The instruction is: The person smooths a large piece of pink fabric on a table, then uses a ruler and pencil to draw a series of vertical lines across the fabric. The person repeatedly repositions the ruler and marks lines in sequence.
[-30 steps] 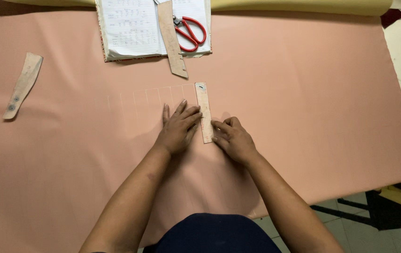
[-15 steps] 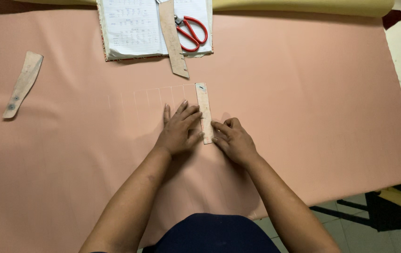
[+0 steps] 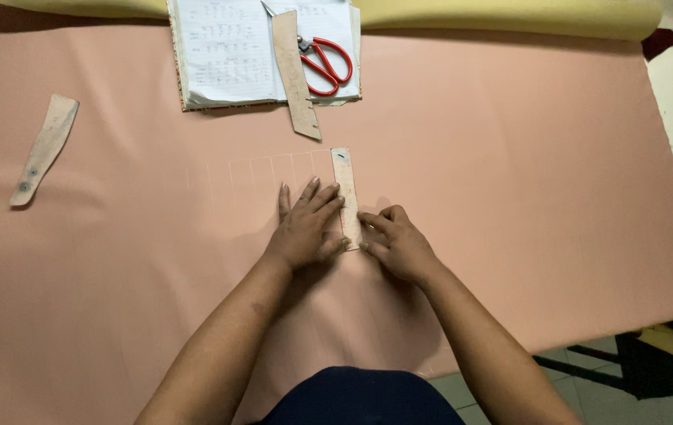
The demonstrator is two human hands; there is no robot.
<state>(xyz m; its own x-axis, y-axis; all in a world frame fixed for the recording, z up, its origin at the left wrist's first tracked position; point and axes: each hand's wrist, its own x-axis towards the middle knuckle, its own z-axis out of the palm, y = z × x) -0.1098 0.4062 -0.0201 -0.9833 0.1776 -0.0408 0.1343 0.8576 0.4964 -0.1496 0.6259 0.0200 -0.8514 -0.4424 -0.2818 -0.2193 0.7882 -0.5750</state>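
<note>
Pink fabric [image 3: 510,197], hands [image 3: 305,228] flanking cardboard strip [image 3: 345,193], open room right.

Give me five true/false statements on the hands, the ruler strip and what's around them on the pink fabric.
1. The left hand lies flat, its fingers on the small ruler strip. True.
2. The right hand holds the red scissors. False: the scissors lie on the open notebook; the right hand is at the strip's lower end.
3. A longer wooden strip lies partly across the notebook. True.
4. The curved wooden piece lies right of the hands. False: it lies far to the left.
5. The fabric is blue. False: it is pink.
</note>
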